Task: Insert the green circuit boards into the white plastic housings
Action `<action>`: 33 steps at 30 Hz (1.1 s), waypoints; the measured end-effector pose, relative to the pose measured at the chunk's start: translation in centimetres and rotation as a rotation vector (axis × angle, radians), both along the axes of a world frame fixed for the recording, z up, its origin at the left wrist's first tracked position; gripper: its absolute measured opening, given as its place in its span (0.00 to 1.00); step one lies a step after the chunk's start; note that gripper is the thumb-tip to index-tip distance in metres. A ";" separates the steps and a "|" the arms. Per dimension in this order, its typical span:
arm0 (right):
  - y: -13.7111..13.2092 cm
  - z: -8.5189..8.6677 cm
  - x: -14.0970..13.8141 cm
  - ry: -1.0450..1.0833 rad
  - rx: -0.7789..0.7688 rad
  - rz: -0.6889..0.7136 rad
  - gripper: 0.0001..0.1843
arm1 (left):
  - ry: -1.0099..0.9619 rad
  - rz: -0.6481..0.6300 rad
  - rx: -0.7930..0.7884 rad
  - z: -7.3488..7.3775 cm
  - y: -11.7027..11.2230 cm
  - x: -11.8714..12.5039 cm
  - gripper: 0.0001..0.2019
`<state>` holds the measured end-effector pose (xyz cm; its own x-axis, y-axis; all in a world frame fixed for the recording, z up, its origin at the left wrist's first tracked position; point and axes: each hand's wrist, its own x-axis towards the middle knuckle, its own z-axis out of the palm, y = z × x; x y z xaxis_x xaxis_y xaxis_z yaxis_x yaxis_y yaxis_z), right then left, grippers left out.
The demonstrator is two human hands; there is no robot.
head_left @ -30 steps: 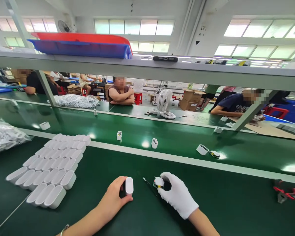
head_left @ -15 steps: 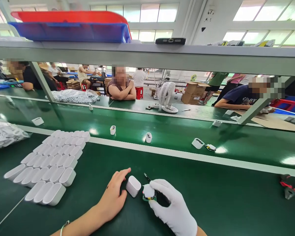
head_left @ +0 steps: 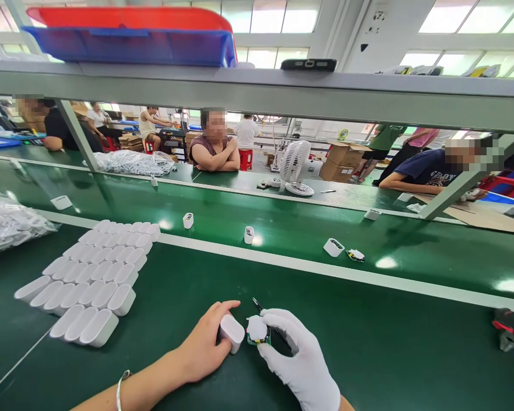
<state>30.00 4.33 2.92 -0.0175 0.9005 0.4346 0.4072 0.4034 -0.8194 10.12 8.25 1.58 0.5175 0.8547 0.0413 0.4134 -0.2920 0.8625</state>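
My bare left hand (head_left: 205, 345) has its thumb and fingers around a white oval plastic casing (head_left: 233, 333), which stands slightly tilted on the green bench. Just to the right, my white-gloved right hand (head_left: 302, 354) pinches a small green circuit board (head_left: 257, 331) with a white pad on its face. The same hand also holds dark tweezers (head_left: 257, 304), whose tips point away past the board; the rest is partly hidden by the glove. Board and casing are close together but apart. Rows of similar white open casings (head_left: 98, 328) stand at the left.
A green conveyor belt (head_left: 291, 251) crosses beyond the bench, carrying several casings (head_left: 334, 247) and a loose board (head_left: 355, 255). Red-handled pliers (head_left: 509, 334) lie at far right, a bag of parts (head_left: 12, 222) at left. Overhead runs a shelf (head_left: 257, 94); people sit opposite.
My left hand has closed around the casing, which is now tilted differently. The board has stayed pinched in my right hand. Casings on the belt have shifted left relative to the bench.
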 end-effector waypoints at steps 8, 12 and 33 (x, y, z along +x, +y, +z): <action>-0.1 0.3 -0.1 -0.013 0.048 0.022 0.18 | 0.283 0.202 -0.032 0.5 -3.1 0.6 0.46; -0.4 0.5 -0.1 -0.109 0.158 0.041 0.18 | 0.247 0.222 0.020 -0.5 -3.0 1.1 0.30; -1.0 0.5 -0.5 -0.357 0.248 0.186 0.20 | 0.222 0.139 0.261 0.9 -2.6 0.9 0.28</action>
<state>29.45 3.38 3.38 -0.3559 0.7377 0.5737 0.5481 0.6620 -0.5112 11.03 5.69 2.52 0.4177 0.8931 0.1669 0.6334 -0.4179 0.6512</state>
